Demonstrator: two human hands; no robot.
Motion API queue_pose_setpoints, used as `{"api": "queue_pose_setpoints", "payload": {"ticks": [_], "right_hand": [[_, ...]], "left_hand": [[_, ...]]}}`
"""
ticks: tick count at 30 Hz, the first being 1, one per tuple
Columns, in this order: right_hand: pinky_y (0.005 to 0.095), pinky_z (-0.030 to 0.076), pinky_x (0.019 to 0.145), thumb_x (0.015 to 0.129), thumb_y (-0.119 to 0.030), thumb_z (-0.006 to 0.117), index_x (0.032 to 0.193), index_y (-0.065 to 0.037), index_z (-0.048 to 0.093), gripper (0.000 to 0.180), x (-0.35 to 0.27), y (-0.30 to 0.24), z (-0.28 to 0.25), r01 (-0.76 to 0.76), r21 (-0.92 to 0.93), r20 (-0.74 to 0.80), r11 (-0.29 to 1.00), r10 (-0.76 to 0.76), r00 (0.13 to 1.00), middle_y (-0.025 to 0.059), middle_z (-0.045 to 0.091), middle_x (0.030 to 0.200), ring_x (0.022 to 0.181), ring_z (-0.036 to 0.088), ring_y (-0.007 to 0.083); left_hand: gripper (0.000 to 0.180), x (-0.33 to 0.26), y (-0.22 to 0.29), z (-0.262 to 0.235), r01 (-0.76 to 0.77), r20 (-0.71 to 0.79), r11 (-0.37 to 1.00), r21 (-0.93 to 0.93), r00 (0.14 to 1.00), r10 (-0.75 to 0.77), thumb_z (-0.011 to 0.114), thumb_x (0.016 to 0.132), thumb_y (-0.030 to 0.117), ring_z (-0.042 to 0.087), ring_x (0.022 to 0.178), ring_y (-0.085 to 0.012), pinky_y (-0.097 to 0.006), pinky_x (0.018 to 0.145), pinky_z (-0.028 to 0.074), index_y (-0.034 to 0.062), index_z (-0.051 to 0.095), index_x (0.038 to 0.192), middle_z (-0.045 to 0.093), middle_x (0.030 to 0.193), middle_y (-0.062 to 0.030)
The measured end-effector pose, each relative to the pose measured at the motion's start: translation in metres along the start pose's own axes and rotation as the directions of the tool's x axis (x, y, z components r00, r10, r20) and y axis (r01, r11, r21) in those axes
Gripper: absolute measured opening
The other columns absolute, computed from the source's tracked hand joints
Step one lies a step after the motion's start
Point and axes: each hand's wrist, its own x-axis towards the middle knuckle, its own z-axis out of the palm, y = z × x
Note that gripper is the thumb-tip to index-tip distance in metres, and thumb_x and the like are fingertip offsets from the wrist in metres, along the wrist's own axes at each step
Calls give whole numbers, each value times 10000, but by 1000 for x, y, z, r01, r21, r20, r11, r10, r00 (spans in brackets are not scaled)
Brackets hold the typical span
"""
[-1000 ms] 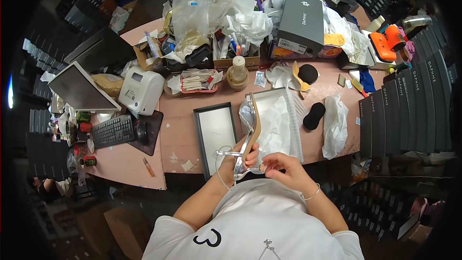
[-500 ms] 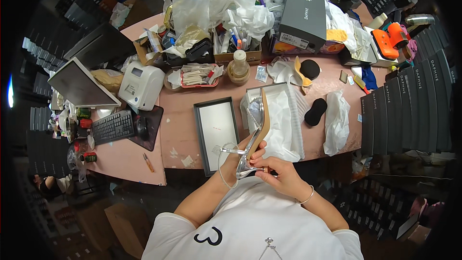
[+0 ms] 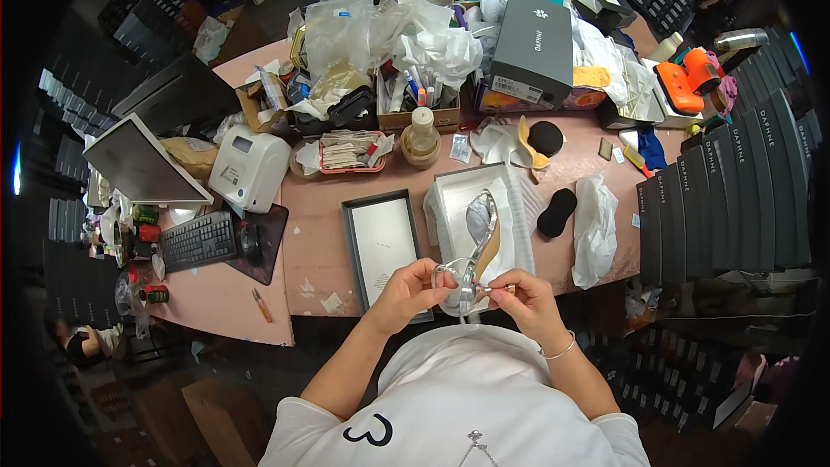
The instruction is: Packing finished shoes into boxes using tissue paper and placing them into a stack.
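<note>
Both hands hold a silver high-heeled sandal (image 3: 484, 246) over the near edge of the table, its tan sole turned to the right and its toe pointing away from me. My left hand (image 3: 410, 292) is closed on the silver strap at the heel end, thumb and fingers pinching it. On the other side, my right hand (image 3: 526, 301) grips the slim heel between thumb and fingers. Beyond the sandal is an open shoe box (image 3: 471, 175) lined with white tissue paper (image 3: 510, 251). A dark-rimmed box lid (image 3: 380, 246), white inside, lies to its left.
A black oval pad (image 3: 557, 213) and crumpled white paper (image 3: 596, 233) lie right of the box. Stacked dark shoe boxes (image 3: 692, 207) stand at the right edge. Leftward are a label printer (image 3: 249, 169), a keyboard (image 3: 199, 240) and a monitor (image 3: 147, 160). A glass jar (image 3: 421, 140) stands farther back.
My left hand has moved from under the sandal's sole to its strap, on the left side. The sandal has swung, its toe now lower and farther right. My right hand stays at the heel.
</note>
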Motion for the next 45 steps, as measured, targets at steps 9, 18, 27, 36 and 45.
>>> {"api": "queue_pose_setpoints", "payload": {"ticks": [9,18,27,36,45], "right_hand": [[250,514,690,933,-48,570,997,15,587,91,1,16,-2,25,306,-69,952,-4,998,115,669,920,733,603,123],[277,509,693,929,-61,584,1014,10,588,110,-3,16,-8,36,565,-84,824,15,996,140,667,960,748,596,135],[254,516,690,939,-63,566,1009,-13,586,88,6,13,9,81,473,-231,877,34,972,111,658,918,749,605,127],[275,453,627,945,-95,530,1049,-65,576,118,0,9,0,20,790,-192,613,216,957,54,596,812,699,565,136],[305,498,674,950,-92,494,1272,-40,474,327,10,-12,7,-107,723,-52,682,209,977,73,624,857,726,612,165]], "left_hand": [[77,14,5,2,27,49,717,-697,999,11,539,901,130,571,648,-160,-337,775,503,104,500,840,612,819,-62],[199,16,9,19,-130,-59,768,-627,991,120,616,891,280,557,789,-146,-264,679,472,111,521,846,615,1027,-100],[222,14,7,43,-62,-264,943,327,952,154,645,886,128,585,942,-177,-327,882,450,16,548,1050,624,895,-85],[219,53,15,12,-67,-157,462,-884,975,-160,532,969,229,524,735,-159,-378,879,498,51,535,841,521,762,-37],[184,73,3,0,-81,-213,452,-888,945,-250,532,972,209,575,703,-142,-306,762,534,41,549,901,582,857,-45]]}}
